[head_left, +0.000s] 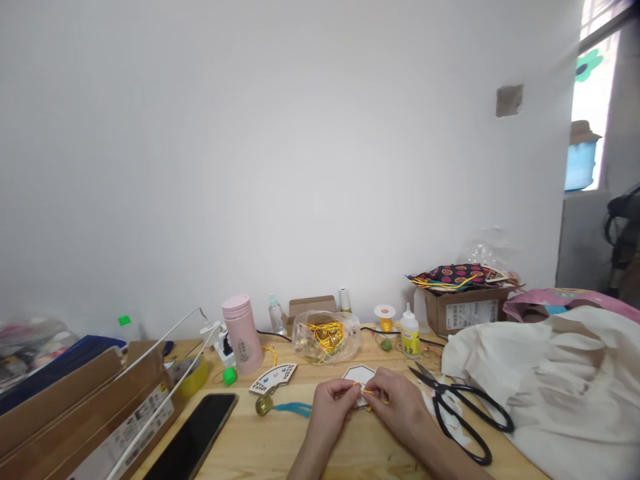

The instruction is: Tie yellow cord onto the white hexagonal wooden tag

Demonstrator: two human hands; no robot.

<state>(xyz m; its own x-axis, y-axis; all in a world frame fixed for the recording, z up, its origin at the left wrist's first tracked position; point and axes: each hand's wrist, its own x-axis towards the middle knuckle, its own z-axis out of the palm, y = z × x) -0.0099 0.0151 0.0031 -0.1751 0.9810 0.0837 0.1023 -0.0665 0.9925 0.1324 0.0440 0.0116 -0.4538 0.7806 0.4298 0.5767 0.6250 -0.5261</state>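
W/ L hand (331,404) & R hand (399,403) both finger-pinching the yellow cord (367,392) by the dark-edged white plaque (358,375) above the wooden tabletop (265,447), we'd prob. do best pulling slowly w/ even tension.

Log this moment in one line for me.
left hand: pinching yellow cord | right hand: pinching yellow cord | by hands: white plaque, partly hidden | right of hands: scissors | left of hands: phone
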